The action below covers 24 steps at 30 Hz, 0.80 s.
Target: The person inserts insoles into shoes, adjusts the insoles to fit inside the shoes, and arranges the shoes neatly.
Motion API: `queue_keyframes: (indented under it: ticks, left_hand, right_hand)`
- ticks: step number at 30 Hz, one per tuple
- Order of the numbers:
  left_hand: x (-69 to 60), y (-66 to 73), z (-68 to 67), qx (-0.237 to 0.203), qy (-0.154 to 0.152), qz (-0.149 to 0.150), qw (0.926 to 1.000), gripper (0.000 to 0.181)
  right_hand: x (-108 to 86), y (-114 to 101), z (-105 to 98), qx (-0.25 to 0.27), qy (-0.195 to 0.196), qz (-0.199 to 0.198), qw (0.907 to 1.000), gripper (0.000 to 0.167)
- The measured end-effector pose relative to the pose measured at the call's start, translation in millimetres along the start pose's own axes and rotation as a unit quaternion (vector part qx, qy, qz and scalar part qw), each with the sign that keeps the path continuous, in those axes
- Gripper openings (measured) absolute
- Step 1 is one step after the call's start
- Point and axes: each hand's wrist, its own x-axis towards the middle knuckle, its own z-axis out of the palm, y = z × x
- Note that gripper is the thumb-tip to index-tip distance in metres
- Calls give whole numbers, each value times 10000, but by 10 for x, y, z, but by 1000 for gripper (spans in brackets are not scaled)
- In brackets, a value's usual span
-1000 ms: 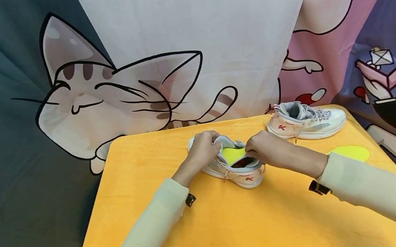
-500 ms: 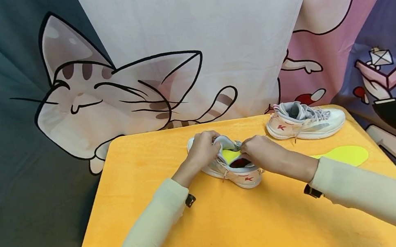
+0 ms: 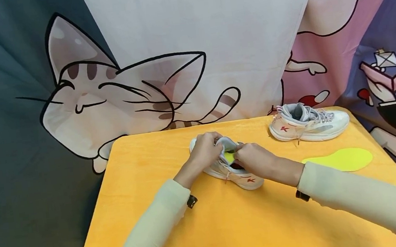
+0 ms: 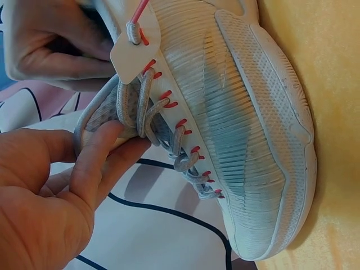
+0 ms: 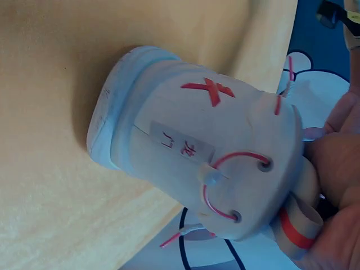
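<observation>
A white sneaker (image 3: 243,180) with grey laces and red marks stands on the yellow table, its heel toward me. My left hand (image 3: 206,152) pinches the shoe's tongue (image 4: 101,112) between thumb and fingers, pulling the collar wide. At the opening, my right hand (image 3: 258,159) grips a yellow-green insole (image 3: 230,157), part of which shows inside the shoe. The fingertips of that hand are hidden in the shoe. In the right wrist view, the heel (image 5: 169,124) carries a red logo and red cord, with the hand at the collar beyond it.
A matching sneaker (image 3: 309,123) stands at the table's back right. In front of it a second yellow-green insole (image 3: 347,159) lies flat, partly behind my right sleeve (image 3: 343,188). A printed curtain (image 3: 245,23) hangs behind the yellow table (image 3: 211,229).
My right hand has moved left and deeper into the shoe opening, and less of the gripped insole shows. More of the loose insole is uncovered. My left hand keeps its hold on the tongue.
</observation>
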Motion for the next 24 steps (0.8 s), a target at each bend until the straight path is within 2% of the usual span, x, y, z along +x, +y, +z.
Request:
queue_keyframes:
  ticks: [4, 16, 24]
  left_hand:
    - [-13, -7, 6, -24, -48, -36, 10000, 25]
    - [-21, -1, -5, -138, -100, -112, 9998, 28]
    - [-10, -2, -3, -93, -82, -158, 9998, 27]
  right_hand:
    - [25, -9, 42, 203, -100, 184, 9996, 17]
    - [136, 22, 56, 466, -275, 246, 9982, 28]
    - [118, -9, 53, -23, -257, 337, 9991, 23]
